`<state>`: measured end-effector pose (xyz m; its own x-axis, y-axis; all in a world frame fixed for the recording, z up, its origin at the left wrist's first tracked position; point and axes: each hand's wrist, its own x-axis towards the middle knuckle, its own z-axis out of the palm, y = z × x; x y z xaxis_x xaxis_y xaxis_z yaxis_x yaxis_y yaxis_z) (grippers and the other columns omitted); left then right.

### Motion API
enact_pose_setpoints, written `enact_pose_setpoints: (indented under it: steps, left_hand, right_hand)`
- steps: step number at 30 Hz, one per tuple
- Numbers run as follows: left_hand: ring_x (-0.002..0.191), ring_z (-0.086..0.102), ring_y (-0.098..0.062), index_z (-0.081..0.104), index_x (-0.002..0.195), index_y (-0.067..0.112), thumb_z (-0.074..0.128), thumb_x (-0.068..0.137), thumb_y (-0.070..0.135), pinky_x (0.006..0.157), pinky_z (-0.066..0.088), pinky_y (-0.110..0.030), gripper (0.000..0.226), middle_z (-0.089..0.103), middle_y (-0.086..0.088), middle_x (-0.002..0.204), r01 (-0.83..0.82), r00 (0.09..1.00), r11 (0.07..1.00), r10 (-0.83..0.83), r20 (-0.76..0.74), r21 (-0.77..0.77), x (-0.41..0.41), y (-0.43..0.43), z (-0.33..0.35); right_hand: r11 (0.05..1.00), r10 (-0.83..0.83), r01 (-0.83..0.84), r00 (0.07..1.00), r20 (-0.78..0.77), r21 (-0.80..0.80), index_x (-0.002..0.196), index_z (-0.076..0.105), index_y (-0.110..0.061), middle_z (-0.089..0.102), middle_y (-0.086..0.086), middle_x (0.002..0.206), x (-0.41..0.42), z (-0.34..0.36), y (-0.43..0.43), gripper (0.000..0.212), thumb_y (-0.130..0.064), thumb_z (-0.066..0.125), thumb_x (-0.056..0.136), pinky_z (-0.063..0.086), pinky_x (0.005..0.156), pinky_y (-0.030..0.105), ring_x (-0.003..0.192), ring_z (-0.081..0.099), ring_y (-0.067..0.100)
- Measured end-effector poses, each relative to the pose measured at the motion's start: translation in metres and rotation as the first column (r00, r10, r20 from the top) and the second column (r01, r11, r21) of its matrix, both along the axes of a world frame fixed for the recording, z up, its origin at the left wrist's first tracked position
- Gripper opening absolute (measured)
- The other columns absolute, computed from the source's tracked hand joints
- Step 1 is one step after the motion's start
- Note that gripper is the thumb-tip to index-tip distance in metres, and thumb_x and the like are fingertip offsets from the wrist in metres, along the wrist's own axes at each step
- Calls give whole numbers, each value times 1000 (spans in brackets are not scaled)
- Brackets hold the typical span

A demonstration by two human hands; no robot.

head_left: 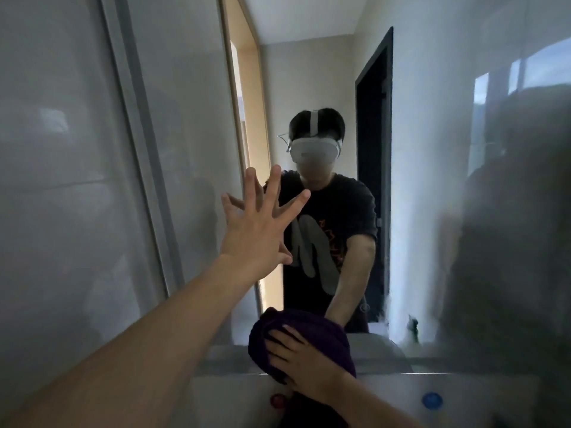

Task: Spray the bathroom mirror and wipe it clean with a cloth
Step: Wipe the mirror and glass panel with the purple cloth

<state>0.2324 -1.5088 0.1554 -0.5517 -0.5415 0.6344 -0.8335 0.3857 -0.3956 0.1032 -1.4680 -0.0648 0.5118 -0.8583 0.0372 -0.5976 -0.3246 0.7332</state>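
Observation:
The bathroom mirror point(432, 180) fills the wall ahead and reflects a person wearing a white headset and a dark T-shirt. My left hand point(256, 223) is raised with its fingers spread, fingertips at or touching the glass left of centre, holding nothing. My right hand point(299, 362) presses a dark purple cloth point(324, 335) flat against the mirror's bottom edge. The right part of the glass looks hazy and streaked. No spray bottle is in view.
A grey tiled wall point(77, 180) with a vertical strip runs along the left. Below the mirror lies a white ledge or basin top point(463, 387) carrying a red knob point(277, 400) and a blue knob point(431, 400). The reflection shows a doorway and a dark door.

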Motion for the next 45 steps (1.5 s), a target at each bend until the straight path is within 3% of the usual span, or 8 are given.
enact_pose_setpoints:
  steps: [7,14,19,25,29,35,42,45]
  left_hand:
    - [143,-37,-50,-22,153,53,74,62,80,108,21,-83,136,-48,-10,157,7,1000,1000,-7,-12,-7,-2,-5,-1]
    - [150,-17,-57,-25,152,51,77,51,83,99,29,-86,147,-29,-14,167,34,999,997,-35,-14,-74,0,-10,-2]
    - [153,-10,-51,-21,154,50,73,64,79,111,23,-79,134,-24,-13,168,31,998,999,-32,-51,-24,-5,1,1]
    - [157,4,-35,14,163,37,50,90,57,124,11,-58,84,5,-11,172,413,908,905,-418,-32,-106,-83,50,-1]
    - [158,-7,-35,12,162,41,46,96,52,117,8,-74,75,-5,-7,173,430,899,903,-427,102,-12,-171,77,-10]
    - [157,-4,-43,18,161,41,45,95,55,108,6,-84,73,1,-12,173,379,921,897,-342,190,-226,-196,55,-33]
    - [156,0,-46,22,162,36,50,90,50,109,-4,-84,79,5,-17,172,427,904,830,-396,161,-358,-204,37,-43]
    - [156,3,-48,23,162,33,50,90,50,109,-6,-84,79,6,-19,171,441,897,810,-410,166,-385,-205,33,-44]
  right_hand:
    - [998,-47,50,995,82,-32,116,75,-39,68,-18,129,-102,2,48,49,-61,74,71,7,122,40,127,60,10]
    - [950,26,72,952,305,-304,117,56,-25,72,-1,117,-217,30,84,40,-46,55,83,-1,125,43,127,44,26]
    - [829,-94,416,762,640,-374,121,55,-15,67,18,119,-260,56,101,50,-47,50,83,2,124,54,129,42,42]
    - [746,-92,611,488,868,-264,104,71,-8,68,23,117,-169,48,71,45,-43,55,80,-5,123,56,128,44,46]
    - [937,-58,267,756,652,-227,106,74,-26,71,0,121,-122,14,55,38,-46,58,78,-6,125,50,131,44,31]
    - [961,41,65,928,370,-268,119,67,-33,63,-11,134,-163,-20,63,43,-48,65,79,-3,127,44,140,36,20]
    - [898,150,79,870,469,-434,119,64,-24,69,-4,123,-249,-14,87,45,-39,55,77,-6,126,40,128,43,23]
    - [835,95,263,797,597,-484,116,68,-18,70,5,117,-292,4,101,50,-41,53,74,-5,125,45,125,43,32]
